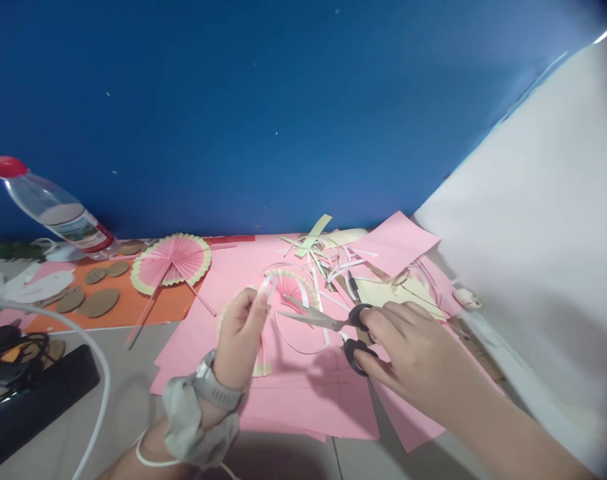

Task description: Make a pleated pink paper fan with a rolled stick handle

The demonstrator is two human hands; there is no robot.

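black scissors [328,322] stretch sideways, tips pointing left at the strip [272,283]. right hand [408,353] grips them; left hand [240,333] pinches the strip.

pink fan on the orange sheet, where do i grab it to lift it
Pinch the left stick of the pink fan near its free end, coming from the near side. It juts off the orange sheet, clear of the cardboard ovals, and that likely spares the thin pleats.

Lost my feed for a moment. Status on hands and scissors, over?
Left hand pinching white paper strip. Right hand gripping black-handled scissors, blades pointing toward the strip. Pink paper sheets underneath, paper scraps behind; nothing between.
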